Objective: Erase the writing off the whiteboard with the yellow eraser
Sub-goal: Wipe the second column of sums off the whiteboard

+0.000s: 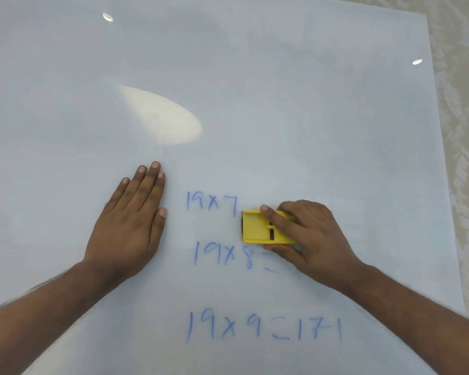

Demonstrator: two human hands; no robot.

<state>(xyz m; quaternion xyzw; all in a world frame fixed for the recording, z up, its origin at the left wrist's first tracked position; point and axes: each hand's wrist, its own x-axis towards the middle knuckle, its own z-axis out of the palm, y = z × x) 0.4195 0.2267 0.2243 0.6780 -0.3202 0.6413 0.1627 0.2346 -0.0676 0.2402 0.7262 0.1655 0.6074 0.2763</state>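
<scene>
Three blue marker sums (255,328) left on flat white whiteboard (309,104); upper two half wiped. Right hand (306,234) fingers gripping yellow plastic eraser (257,228) between them. Left hand (130,220) flat, fingers extended.

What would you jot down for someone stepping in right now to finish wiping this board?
Left hand: flat, palm down on the whiteboard, left of the writing, holding nothing.
Right hand: gripping the yellow eraser, which is pressed on the board just right of "19x7".
Done: the answers of the first two lines look wiped away; only "19x7" and "19x8" with part of an equals sign remain there.
Left: those two remnants, then the whole bottom line "19x9=171", untouched.
</scene>
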